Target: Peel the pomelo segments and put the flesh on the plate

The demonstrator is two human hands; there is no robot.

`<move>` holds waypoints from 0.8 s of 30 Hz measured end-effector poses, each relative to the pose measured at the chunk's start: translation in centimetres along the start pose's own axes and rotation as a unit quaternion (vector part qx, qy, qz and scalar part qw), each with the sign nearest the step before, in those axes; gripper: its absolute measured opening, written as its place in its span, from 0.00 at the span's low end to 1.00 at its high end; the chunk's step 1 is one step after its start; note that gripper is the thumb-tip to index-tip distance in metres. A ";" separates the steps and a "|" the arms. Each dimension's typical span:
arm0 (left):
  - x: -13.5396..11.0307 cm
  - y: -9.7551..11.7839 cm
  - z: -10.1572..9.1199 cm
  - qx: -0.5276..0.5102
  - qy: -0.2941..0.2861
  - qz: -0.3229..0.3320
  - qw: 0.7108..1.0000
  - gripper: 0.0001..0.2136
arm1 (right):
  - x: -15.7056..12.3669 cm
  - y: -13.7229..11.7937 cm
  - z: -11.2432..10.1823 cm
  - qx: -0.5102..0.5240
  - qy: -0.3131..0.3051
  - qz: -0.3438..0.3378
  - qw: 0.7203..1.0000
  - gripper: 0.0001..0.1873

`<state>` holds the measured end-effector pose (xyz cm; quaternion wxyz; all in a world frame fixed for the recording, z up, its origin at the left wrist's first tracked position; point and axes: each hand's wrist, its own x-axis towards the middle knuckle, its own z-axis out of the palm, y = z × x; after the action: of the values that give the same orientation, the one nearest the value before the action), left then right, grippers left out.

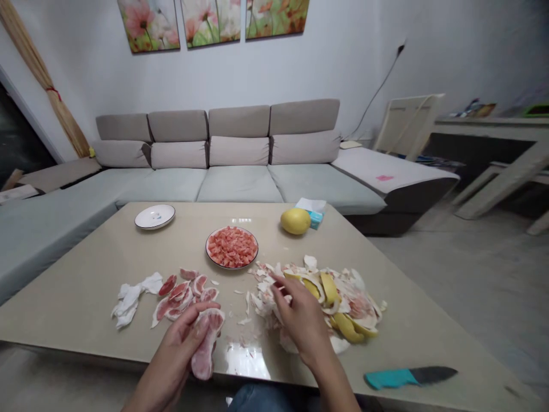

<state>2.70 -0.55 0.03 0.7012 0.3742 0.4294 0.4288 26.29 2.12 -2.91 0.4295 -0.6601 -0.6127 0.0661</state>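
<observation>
My left hand is closed around a pomelo segment, pale pink with whitish membrane, held above the table's near edge. Over the left side of a heap of pomelo peel and membrane reaches my right hand. Its thumb and forefinger are apart, and nothing shows between them. Several unpeeled pomelo segments lie in a loose group just beyond my left hand. Farther back, a dark-rimmed plate carries a mound of small pink pomelo flesh pieces.
A knife with a turquoise handle lies near the right edge. Crumpled white tissue is at left. Toward the back are a white plate, a whole yellow pomelo and a tissue pack. A sofa stands behind the table.
</observation>
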 end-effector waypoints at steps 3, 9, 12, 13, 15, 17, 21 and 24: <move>-0.1 0.0 0.0 0.038 -0.020 0.003 0.999 0.23 | -1.4 -3.9 -0.5 0.167 -0.077 -0.106 0.977 0.10; 0.0 -0.2 0.0 0.063 -0.047 0.021 0.997 0.27 | -3.1 -7.0 -0.8 0.244 -0.104 -0.226 0.937 0.14; 0.1 -0.3 0.0 0.069 -0.050 0.016 0.996 0.26 | -3.3 -6.7 -0.7 0.229 -0.088 -0.245 0.938 0.13; 0.1 -0.3 0.0 0.068 -0.050 0.012 0.996 0.26 | -3.4 -6.6 -0.6 0.222 -0.087 -0.251 0.938 0.14; 0.1 -0.2 0.0 0.066 -0.048 0.005 0.997 0.26 | -3.5 -6.4 -0.4 0.203 -0.085 -0.262 0.940 0.13; 0.2 -0.1 0.0 0.073 -0.044 0.002 0.996 0.26 | -3.6 -6.4 -0.2 0.169 -0.078 -0.271 0.944 0.11; 0.4 0.1 0.0 0.063 -0.060 -0.010 0.996 0.25 | -3.5 -6.4 0.3 0.111 -0.067 -0.271 0.954 0.08; 0.6 0.1 0.1 0.022 -0.094 -0.026 0.995 0.22 | -3.2 -6.3 0.5 0.147 -0.073 -0.235 0.958 0.07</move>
<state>2.95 -0.02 0.03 0.7410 0.4172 0.3803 0.3635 20.46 -1.17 -0.49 0.4791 -0.4207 -0.7637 0.1012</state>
